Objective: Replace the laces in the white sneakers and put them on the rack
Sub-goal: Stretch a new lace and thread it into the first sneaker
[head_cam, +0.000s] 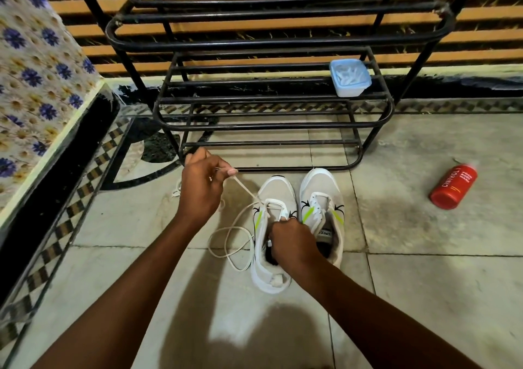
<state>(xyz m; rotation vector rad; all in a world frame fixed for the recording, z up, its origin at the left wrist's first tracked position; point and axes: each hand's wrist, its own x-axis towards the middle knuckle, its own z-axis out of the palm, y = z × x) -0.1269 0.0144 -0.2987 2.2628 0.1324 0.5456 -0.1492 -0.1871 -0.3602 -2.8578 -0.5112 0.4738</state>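
Head view, white sneakers (297, 227), lime stripes, left one half-laced

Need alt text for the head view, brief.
Left hand pulls a white lace taut from the left white sneaker, which the right hand steadies; both sneakers sit on the tiled floor before a black metal rack.

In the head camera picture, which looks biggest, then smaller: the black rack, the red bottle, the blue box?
1. black rack, by far the biggest.
2 and 3. red bottle and blue box look alike; the box sits farther off, so unsure.
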